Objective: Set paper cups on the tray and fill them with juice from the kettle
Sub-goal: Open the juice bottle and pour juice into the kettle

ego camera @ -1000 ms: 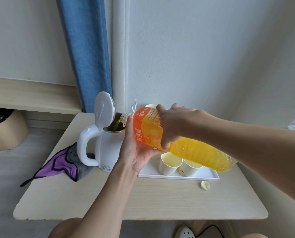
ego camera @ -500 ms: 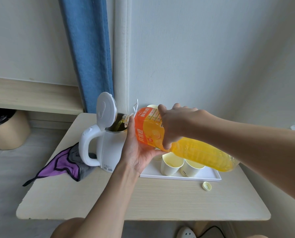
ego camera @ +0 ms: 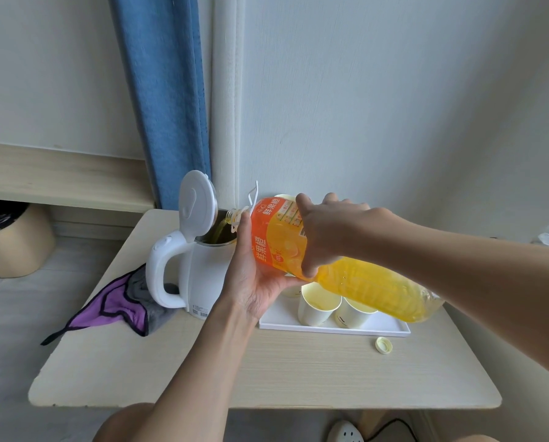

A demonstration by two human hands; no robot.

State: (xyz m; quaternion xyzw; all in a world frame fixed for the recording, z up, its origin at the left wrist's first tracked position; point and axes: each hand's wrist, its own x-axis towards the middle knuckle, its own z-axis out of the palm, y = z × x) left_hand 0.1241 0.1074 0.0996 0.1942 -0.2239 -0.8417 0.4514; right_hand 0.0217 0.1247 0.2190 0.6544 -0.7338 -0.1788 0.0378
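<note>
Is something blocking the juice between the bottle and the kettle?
Nothing visible does. The kettle's lid is flipped up, and the bottle tips over the open top, with juice streaming straight in.

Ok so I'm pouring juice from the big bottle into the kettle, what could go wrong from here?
1. The bottle has its mouth just over the kettle rim, close to the upright lid; a small wobble could send juice down the outside onto the table.
2. The bottle's heavy end hangs above the open paper cups on the tray; if the left hand or right hand slips, it could knock them over.
</note>
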